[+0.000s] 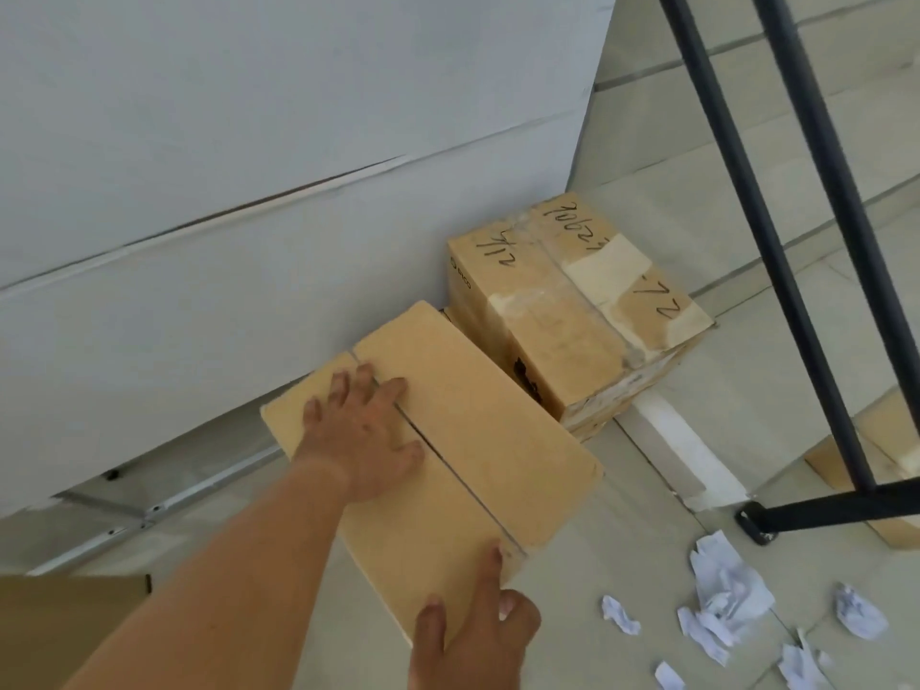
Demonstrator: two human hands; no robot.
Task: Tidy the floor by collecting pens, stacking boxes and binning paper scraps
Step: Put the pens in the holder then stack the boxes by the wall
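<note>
A long plain cardboard box (478,420) lies on the floor against a white panel. My left hand (363,430) rests flat on its top with the fingers spread. My right hand (473,629) is at the box's near end, index finger straight along the top edge and the other fingers bent against the end face. Just beyond stands a taped box with handwriting (572,311), resting on a flatter box (602,415). Several crumpled paper scraps (722,595) lie on the floor at the lower right. No pens are in view.
The white panel (249,191) fills the left and back. A black metal stand (796,301) rises at the right, its foot (756,525) near the scraps. More cardboard (64,629) lies at the lower left, and another box (891,490) sits behind the stand. A white strip (682,450) lies on the tiles.
</note>
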